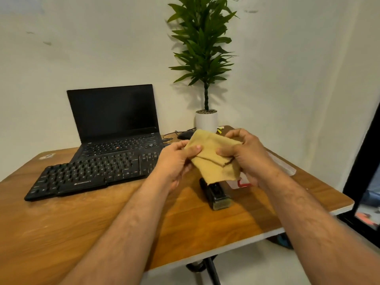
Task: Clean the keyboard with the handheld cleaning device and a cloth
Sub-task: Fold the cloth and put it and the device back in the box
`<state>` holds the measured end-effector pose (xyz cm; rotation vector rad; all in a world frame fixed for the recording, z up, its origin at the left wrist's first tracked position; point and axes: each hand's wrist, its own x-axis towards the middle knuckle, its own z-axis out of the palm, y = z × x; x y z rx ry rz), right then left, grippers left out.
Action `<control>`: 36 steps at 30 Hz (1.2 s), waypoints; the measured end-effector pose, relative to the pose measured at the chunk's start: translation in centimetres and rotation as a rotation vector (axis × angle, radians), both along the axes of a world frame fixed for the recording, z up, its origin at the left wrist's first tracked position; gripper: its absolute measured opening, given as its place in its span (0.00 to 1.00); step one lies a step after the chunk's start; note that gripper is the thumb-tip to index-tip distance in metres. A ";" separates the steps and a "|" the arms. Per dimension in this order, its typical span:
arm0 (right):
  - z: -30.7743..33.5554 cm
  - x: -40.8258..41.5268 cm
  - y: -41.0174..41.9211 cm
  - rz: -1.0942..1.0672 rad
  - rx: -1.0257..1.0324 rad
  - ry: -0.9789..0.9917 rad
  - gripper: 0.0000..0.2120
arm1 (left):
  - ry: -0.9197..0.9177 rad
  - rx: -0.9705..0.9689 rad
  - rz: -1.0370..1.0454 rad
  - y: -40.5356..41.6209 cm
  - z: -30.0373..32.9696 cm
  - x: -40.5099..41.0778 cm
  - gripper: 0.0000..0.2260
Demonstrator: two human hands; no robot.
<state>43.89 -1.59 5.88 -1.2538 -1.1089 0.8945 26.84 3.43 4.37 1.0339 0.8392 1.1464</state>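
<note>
Tan cloth [213, 155], folded over on itself, sits between my two hands above the middle of a wooden table [82, 223]. My left hand [176, 161] pinches the cloth's left edge, thumb on top and fingers curled underneath. My right hand [244, 155] grips the right edge, fingers curled over the top and thumb pressed against the front of the fabric. The lower corner of the cloth hangs down free.

Just below the cloth, on the table, lies the handheld cleaning device [217, 195], a small black body with a clear end facing me; its far end is hidden behind the hanging cloth. Neither hand touches it.

To the left lies the black keyboard [90, 175], flat on the table and angled, its right end reaching close to my left wrist. Right behind it stands an open black laptop [115, 122] with a dark screen. Further back on the right are a black mouse [185, 135] with its cable and a white pot [206, 121] holding a tall green plant [202, 42], set against a pale wall. A flat clear plastic packet [281, 163] with red print lies on the table beyond my right hand, partly hidden by it.
</note>
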 end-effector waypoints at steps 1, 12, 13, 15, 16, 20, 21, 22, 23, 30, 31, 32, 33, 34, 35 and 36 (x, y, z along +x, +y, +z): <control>0.4 1.0 0.4 -0.062 0.025 -0.010 0.15 | 0.027 0.020 -0.005 1.0 0.4 1.5 0.17; 0.1 4.9 4.6 -0.279 -0.246 -0.716 0.17 | 0.954 0.402 -0.016 7.7 2.3 10.0 0.10; 0.0 4.8 4.8 -0.277 -0.257 -0.730 0.17 | 1.053 0.473 0.012 7.6 2.3 10.1 0.11; -0.3 4.6 4.9 -0.249 -0.322 -0.797 0.15 | 1.215 0.596 0.051 7.4 1.8 10.4 0.13; -0.5 4.4 4.9 -0.225 -0.366 -0.856 0.13 | 1.290 0.650 0.071 7.3 1.5 10.4 0.12; -0.8 3.6 4.1 -0.197 -0.371 -1.095 0.10 | 1.538 0.840 0.153 6.7 0.7 10.2 0.05; -0.6 3.6 3.9 -0.229 -0.311 -1.156 0.08 | 1.581 0.855 0.124 6.7 0.6 10.1 0.04; -0.3 3.6 3.9 -0.264 -0.239 -1.218 0.05 | 1.625 0.863 0.086 6.8 0.4 9.9 0.06; -0.2 3.6 4.0 -0.286 -0.171 -1.262 0.04 | 1.658 0.862 0.043 6.9 0.2 9.8 0.09; -1.3 3.1 4.9 -0.108 -0.389 -1.226 0.07 | 1.536 0.658 -0.118 7.3 -1.2 8.7 0.20; -1.3 2.9 4.7 -0.124 -0.356 -1.228 0.07 | 1.452 0.651 -0.093 7.2 -1.5 8.3 0.19; -1.1 2.7 4.5 -0.153 -0.296 -1.231 0.07 | 1.359 0.657 -0.042 7.0 -1.9 7.9 0.19; -0.9 2.4 4.1 -0.187 -0.213 -1.219 0.07 | 1.262 0.667 0.029 6.8 -2.3 7.3 0.19; -0.6 1.8 3.6 -0.215 -0.125 -1.180 0.08 | 1.171 0.671 0.102 6.4 -2.7 6.6 0.18; -0.3 1.0 3.0 -0.229 -0.043 -1.123 0.08 | 1.089 0.665 0.166 5.9 -3.0 5.9 0.17; 0.0 0.0 2.2 -0.222 0.017 -1.071 0.08 | 1.023 0.639 0.216 5.3 -3.4 5.3 0.17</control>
